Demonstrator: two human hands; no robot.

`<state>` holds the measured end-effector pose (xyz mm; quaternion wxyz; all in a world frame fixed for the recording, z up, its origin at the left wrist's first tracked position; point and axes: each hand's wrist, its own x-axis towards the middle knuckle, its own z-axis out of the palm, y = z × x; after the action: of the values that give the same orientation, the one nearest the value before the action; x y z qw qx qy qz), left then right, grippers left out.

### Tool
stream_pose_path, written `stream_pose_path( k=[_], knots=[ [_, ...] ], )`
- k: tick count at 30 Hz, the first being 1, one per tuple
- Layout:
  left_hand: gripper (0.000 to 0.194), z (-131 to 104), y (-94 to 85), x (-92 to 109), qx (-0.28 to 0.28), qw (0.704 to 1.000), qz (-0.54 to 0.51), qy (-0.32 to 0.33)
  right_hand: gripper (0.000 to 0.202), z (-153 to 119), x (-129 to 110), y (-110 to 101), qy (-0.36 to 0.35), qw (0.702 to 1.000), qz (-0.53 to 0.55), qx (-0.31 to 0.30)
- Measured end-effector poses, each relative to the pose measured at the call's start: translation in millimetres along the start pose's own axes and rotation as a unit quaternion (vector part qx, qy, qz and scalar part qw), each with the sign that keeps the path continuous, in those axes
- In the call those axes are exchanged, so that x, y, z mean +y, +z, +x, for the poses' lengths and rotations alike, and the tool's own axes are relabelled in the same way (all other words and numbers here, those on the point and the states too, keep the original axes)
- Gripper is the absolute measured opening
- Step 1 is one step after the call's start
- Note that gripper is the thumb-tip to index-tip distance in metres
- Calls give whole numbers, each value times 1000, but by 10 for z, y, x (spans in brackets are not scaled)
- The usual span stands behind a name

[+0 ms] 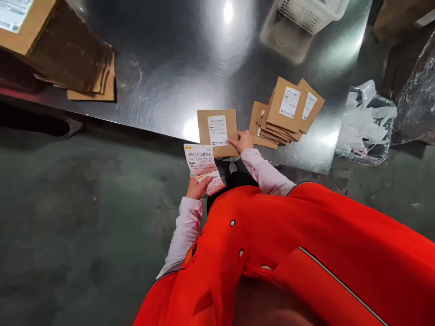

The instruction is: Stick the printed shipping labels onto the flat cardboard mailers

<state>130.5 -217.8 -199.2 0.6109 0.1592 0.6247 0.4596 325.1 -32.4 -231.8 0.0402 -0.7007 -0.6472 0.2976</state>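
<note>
My left hand (198, 186) is closed on a strip of printed labels (200, 158), held just off the table's front edge. A flat cardboard mailer (203, 127) lies at that edge with a white label (218, 130) on its face. My right hand (242, 141) rests on the mailer's right side, its thumb and fingers close together at the label's lower right corner. Whether its fingers pinch the mailer's edge is not clear. To the right of this hand is a loose pile of labelled cardboard mailers (280, 106).
The metal table (163, 90) bears a tall cardboard stack (71, 54) at the left and a white plastic basket (306, 16) at the back right. Beside its right edge is a clear bag of white scraps (363, 122). A person's shoe (73, 127) shows at the left.
</note>
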Motion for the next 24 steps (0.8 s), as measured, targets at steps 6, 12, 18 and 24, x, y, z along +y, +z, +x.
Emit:
stream_pose_path(
  k=[6,12,18,24],
  knots=[
    [61,120,286,73,-26,1000,3,13,53,-49,-128,-8,19,998,31,52],
    [58,366,326,-8,60,997,-3,51,71,-285,-199,-51,10,999,-39,15],
    [31,1016,342,228,143,982,89,90,72,-439,-226,-51,5,998,-52,39],
    [21,1343,416,701,110,979,148,91,51,-432,-301,-34,-15,997,47,57]
  ],
)
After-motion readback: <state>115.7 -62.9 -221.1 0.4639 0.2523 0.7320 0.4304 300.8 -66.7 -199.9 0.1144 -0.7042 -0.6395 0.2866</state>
